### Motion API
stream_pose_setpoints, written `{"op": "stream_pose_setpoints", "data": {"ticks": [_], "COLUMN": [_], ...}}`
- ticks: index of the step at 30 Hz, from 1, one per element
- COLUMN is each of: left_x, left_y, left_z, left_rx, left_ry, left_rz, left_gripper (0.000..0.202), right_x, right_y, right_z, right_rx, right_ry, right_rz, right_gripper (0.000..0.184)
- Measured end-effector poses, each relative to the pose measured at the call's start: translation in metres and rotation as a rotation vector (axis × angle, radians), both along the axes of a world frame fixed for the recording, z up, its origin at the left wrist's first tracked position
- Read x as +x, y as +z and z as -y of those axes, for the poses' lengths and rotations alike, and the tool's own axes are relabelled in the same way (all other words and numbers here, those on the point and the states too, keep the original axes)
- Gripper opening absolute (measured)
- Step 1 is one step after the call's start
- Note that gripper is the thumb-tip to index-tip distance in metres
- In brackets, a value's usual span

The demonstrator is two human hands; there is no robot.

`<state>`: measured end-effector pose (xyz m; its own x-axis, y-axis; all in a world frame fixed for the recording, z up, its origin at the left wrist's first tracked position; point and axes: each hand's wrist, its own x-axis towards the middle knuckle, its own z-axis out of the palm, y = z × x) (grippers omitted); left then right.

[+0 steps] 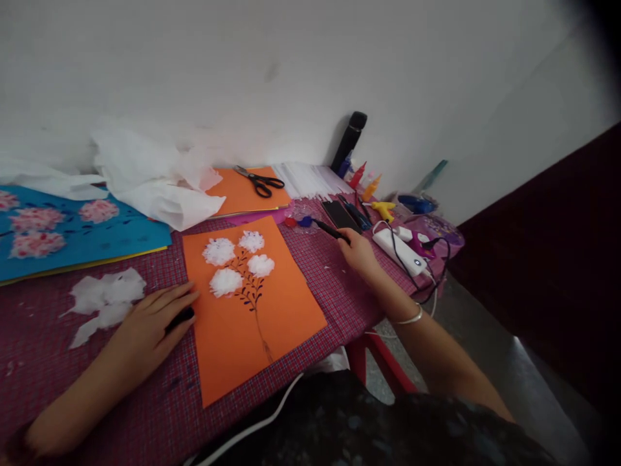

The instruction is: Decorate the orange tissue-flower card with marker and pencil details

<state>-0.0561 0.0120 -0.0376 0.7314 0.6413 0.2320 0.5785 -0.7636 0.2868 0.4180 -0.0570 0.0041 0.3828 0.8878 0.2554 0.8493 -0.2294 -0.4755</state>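
Observation:
My right hand (pixel 359 254) is closed around a slim black pen-like tool (pixel 332 230). The tool's tip is at a blue blob of paint (pixel 305 221), beside a red blob (pixel 290 222), on a clear sheet or lid. On the table, my left hand (pixel 158 317) lies with its fingers stretched out, fingertips at the left edge of an orange paper (pixel 286 304). A dark object (pixel 179 319) shows between its thumb and fingers; its kind is unclear. The paper bears several white tissue puffs (pixel 226 282) and a painted stem with dark leaves (pixel 251 294).
Torn white tissue (pixel 109 298) lies left of my left hand. A blue flower picture (pixel 82 226), crumpled tissue (pixel 150 175) and scissors (pixel 259 181) are farther back. A phone (pixel 341 215), yellow glue gun (pixel 383 210), white power bank (pixel 398 251) and cables lie right; a black bottle (pixel 349 141) stands behind.

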Motion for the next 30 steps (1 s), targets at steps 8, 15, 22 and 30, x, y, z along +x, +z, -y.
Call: {"op": "stream_pose_setpoints", "data": {"ticks": [8, 15, 22, 30], "left_x": [0.003, 0.003, 0.004, 0.009], "left_y": [0.005, 0.006, 0.006, 0.008], "left_z": [0.001, 0.003, 0.004, 0.008], "left_rx": [-0.002, -0.011, -0.014, -0.056], "left_ry": [0.011, 0.014, 0.019, 0.053], "left_rz": [0.008, 0.001, 0.000, 0.016], "left_gripper": [0.043, 0.043, 0.046, 0.054], "right_x": [-0.001, 0.000, 0.005, -0.015], "right_y": [0.011, 0.023, 0.032, 0.033], "right_z": [-0.021, -0.039, -0.036, -0.003], "right_rx": [-0.105, -0.186, -0.096, -0.133], "right_ry": [0.031, 0.085, 0.076, 0.287], "right_rz": [0.158, 0.208, -0.010, -1.184], "right_gripper": [0.033, 0.032, 0.027, 0.037]}}
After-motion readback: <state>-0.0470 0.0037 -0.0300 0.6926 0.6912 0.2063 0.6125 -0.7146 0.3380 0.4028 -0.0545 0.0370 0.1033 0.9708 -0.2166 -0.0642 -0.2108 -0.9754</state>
